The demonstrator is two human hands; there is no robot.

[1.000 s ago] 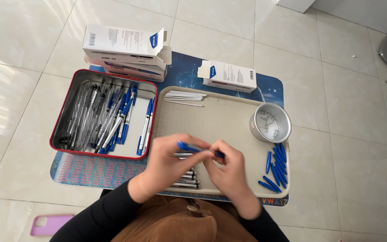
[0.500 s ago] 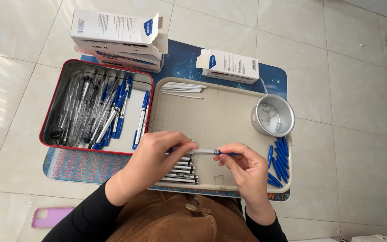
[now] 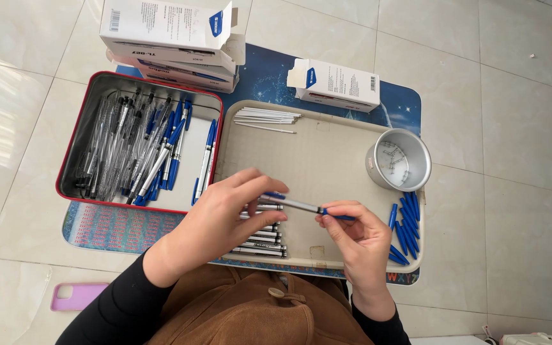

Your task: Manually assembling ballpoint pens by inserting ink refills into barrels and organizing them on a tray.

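Head view, from left to right. A pink phone is seen on the floor off the near left corner of the blue mat. A red tin is set on the mat's left half and is filled with clear and blue pens; white boxes are stacked at its far edge. A beige tray is laid over the mat's right half. White refills are gathered at the tray's far left corner, and silver barrels are stacked along its near edge. The left hand is held above the barrels, its grip pressed together on the left end of a pen. The pen is held level above the tray's near middle. Its blue right end is pinched by the grip of the right hand. A single white box is placed just beyond the tray's far edge. A metal cup stands at the tray's right edge, with blue caps spread just near of it, toward the near right corner.
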